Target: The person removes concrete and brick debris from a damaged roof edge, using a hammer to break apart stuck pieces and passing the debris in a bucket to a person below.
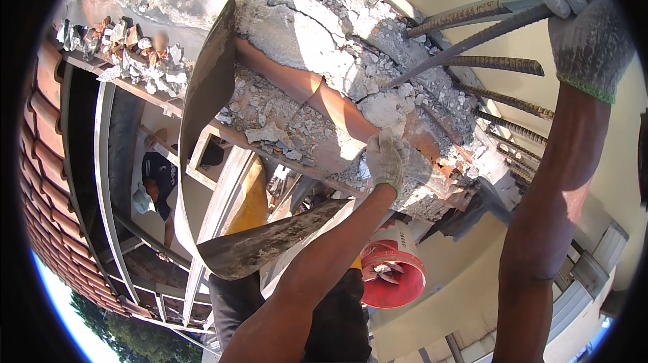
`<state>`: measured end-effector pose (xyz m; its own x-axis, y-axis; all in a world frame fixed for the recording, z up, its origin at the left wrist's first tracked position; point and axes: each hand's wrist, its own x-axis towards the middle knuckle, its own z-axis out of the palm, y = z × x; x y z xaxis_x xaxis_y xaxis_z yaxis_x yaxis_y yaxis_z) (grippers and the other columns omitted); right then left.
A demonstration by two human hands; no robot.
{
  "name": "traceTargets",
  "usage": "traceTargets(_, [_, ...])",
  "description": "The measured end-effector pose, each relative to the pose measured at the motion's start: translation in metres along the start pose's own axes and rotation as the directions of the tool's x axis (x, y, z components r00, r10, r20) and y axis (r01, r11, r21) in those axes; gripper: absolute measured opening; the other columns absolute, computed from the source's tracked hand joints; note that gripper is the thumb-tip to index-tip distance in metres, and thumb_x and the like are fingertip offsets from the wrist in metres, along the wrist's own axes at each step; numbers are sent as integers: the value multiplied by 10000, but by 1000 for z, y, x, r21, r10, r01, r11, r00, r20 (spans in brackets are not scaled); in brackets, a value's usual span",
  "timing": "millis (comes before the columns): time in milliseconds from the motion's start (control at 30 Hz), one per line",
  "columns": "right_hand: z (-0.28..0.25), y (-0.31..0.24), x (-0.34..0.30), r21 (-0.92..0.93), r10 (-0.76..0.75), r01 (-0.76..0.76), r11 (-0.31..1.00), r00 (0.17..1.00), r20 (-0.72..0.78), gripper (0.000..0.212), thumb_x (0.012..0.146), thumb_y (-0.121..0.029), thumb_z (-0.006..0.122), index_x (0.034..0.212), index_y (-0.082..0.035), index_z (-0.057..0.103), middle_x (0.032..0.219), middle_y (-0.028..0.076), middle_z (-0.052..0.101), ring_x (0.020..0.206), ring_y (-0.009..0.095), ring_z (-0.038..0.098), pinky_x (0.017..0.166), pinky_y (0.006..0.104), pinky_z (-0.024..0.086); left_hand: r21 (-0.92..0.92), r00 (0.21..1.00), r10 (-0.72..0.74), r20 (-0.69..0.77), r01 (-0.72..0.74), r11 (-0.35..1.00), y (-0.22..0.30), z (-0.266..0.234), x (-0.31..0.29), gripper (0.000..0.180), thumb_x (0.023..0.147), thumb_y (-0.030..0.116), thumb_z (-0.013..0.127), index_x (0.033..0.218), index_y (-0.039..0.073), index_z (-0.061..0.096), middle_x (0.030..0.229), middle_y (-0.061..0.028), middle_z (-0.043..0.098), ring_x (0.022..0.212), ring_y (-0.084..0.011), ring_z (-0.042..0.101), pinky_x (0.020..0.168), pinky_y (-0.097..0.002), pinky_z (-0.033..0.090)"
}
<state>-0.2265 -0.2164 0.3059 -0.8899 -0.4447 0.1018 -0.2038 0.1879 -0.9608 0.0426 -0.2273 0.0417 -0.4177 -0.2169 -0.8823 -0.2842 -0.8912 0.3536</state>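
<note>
My right hand (580, 32), in a pale knitted glove with a green cuff, is wrapped round the upper end of a long dark metal bar (472, 42). The bar slants down to the left, its lower end against the broken concrete (304, 25). In a matching glove, my left hand (386, 160) has its fingers curled at the lower edge of a grey concrete chunk (386, 112). Its fingertips are partly hidden. Beside that hand runs a strip of orange clay tile (304, 89), with loose rubble (270, 110) around it.
Several rusty rebar ends (506, 64) jut out to the right. A bent metal sheet (209, 86) curls along the left. Below hangs or stands a red-lined bucket (393, 275) with debris inside. Another person (158, 180) is lower down at left, beyond roof framing (104, 160) and roof tiles (50, 180).
</note>
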Motion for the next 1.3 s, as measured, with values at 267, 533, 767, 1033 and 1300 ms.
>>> traceTargets(267, [43,-25,-11,249,-52,42,968,998,35,333,1041,-379,604,1161,-68,590,1139,91,584,1028,252,565,871,431,483,793,582,711,394,-607,58,46,-20,-4,507,1008,271,676,1432,34,527,1347,-201,624,947,-326,732,850,-442,599])
traceTargets(533, [50,-25,25,89,-53,57,994,998,-45,286,1060,-380,585,1069,-95,568,976,42,544,853,211,516,733,372,434,920,892,248,379,-333,-207,89,7,-10,861,932,291,724,1624,13,294,1651,-174,363,1088,-377,745,881,-470,620])
traceTargets(767, [106,-14,58,229,-139,106,968,981,134,279,1077,-382,569,988,-119,549,834,-1,508,700,176,474,612,320,391,883,814,349,464,-394,-254,81,-8,19,850,906,303,783,1563,30,317,1574,-179,392,1025,-394,756,852,-482,626])
traceTargets(1033, [73,-40,34,581,-275,79,810,926,257,312,1096,-384,550,896,-146,526,672,-50,468,525,135,425,475,261,342,943,900,297,319,-333,-3,96,-5,8,689,904,322,799,1459,118,446,1543,-144,444,1133,-434,706,939,-526,595])
traceTargets(1300, [9,-73,-148,445,69,137,885,906,-417,348,962,-409,450,663,-232,436,575,-50,417,539,119,381,553,300,342,907,874,291,389,-419,45,100,-19,15,626,895,288,789,1431,116,516,1484,-144,507,1162,-416,694,961,-506,589])
